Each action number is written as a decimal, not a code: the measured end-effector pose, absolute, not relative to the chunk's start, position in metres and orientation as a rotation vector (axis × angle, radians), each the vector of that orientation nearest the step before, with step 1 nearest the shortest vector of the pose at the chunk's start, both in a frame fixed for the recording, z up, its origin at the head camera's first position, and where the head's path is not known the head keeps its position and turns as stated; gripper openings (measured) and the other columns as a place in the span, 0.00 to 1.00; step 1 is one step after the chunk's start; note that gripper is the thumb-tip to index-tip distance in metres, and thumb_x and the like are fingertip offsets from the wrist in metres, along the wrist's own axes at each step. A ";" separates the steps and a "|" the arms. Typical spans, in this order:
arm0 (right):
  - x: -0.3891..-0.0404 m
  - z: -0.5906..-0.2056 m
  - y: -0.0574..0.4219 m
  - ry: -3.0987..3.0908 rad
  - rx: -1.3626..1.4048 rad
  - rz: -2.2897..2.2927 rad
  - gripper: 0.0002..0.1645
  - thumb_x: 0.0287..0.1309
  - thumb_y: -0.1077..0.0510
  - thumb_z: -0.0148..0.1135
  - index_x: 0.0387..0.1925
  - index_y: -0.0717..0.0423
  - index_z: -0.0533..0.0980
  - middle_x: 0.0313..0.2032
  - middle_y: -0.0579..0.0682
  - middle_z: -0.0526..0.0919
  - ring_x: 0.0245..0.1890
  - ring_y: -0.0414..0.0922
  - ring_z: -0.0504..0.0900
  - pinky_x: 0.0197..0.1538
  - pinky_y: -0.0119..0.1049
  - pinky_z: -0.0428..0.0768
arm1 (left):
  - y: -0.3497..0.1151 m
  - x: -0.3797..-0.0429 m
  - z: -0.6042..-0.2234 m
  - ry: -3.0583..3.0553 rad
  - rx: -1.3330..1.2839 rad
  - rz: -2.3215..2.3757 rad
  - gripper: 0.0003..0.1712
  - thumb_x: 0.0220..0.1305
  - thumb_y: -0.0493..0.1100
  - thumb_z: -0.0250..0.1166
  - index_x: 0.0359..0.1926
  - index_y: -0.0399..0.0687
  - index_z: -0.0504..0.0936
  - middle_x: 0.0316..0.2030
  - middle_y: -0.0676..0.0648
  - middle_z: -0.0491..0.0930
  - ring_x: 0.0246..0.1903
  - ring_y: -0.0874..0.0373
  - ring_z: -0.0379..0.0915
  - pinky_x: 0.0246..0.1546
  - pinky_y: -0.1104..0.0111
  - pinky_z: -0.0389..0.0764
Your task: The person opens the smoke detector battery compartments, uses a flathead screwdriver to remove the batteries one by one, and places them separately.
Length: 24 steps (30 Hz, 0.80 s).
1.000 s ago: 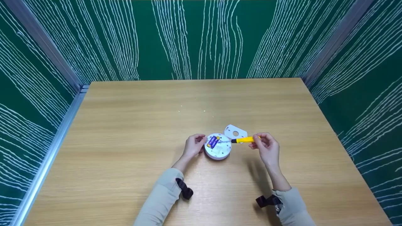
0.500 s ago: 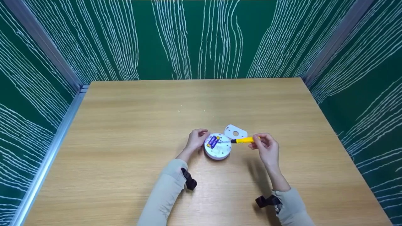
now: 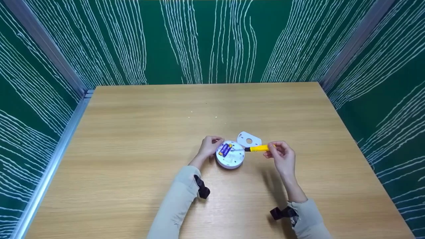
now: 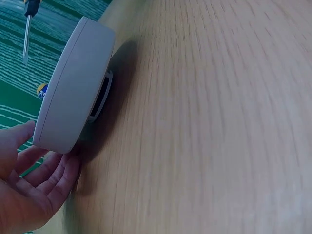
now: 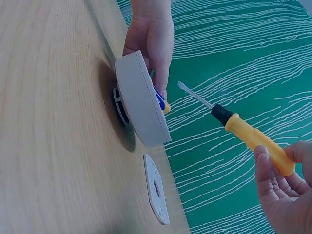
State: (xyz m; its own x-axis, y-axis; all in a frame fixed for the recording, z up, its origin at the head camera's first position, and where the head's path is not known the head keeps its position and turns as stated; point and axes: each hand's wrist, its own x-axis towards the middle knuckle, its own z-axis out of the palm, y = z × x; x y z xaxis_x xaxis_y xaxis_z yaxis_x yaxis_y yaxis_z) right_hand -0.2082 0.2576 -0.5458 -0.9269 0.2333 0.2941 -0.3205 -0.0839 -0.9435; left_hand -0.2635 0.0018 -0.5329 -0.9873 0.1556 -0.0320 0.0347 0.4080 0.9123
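My left hand [image 3: 209, 147] holds a round white device [image 3: 232, 162] at its left rim, thumb at the upper edge and fingers underneath, as the left wrist view shows. The device, which looks like a smoke alarm, is slightly raised off the table with its back up. Purple and yellow batteries [image 3: 225, 150] sit in that back. Between thumb and fingers, my right hand [image 3: 285, 157] grips the yellow handle of a flathead screwdriver [image 5: 258, 141]. Its metal tip points left over the device and stands apart from it in the right wrist view.
A flat white plate [image 3: 253, 139] with a central hole lies on the wooden table [image 3: 132, 132] just behind the device. A few tiny white specks [image 3: 216, 117] are scattered farther back. Green walls [image 3: 232, 39] with white lines surround the table.
My left hand has slid forward and to the right along the device's rim. The screwdriver, right hand and device have barely moved.
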 end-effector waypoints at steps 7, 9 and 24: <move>-0.225 -0.584 0.276 -1.868 0.041 1.973 0.12 0.51 0.62 0.62 0.34 0.67 0.73 0.25 0.63 0.77 0.17 0.51 0.78 0.20 0.38 0.81 | 0.000 -0.261 -0.533 2.530 0.170 1.607 0.13 0.59 0.42 0.59 0.40 0.37 0.81 0.37 0.43 0.80 0.37 0.55 0.75 0.39 0.73 0.78; -0.217 -0.571 0.273 -1.850 0.083 2.020 0.10 0.52 0.63 0.61 0.34 0.67 0.73 0.24 0.61 0.77 0.18 0.50 0.79 0.20 0.36 0.81 | -0.001 -0.260 -0.533 2.519 0.154 1.601 0.13 0.59 0.42 0.59 0.40 0.37 0.81 0.37 0.43 0.80 0.36 0.56 0.76 0.32 0.73 0.79; -0.224 -0.587 0.276 -1.852 0.046 1.996 0.13 0.51 0.61 0.62 0.34 0.68 0.73 0.23 0.64 0.76 0.16 0.52 0.78 0.19 0.39 0.81 | -0.016 -0.249 -0.536 2.361 0.102 1.692 0.14 0.59 0.39 0.58 0.41 0.33 0.80 0.31 0.41 0.80 0.18 0.62 0.71 0.18 0.72 0.79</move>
State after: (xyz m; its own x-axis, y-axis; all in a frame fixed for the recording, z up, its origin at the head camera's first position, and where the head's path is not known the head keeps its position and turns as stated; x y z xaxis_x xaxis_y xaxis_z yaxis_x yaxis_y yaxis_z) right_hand -0.2241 0.2764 -0.5868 -0.9130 0.2758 0.3005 -0.3202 -0.0284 -0.9469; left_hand -0.2487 -0.0157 -0.5364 -0.9702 0.1914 -0.1488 -0.0794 0.3290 0.9410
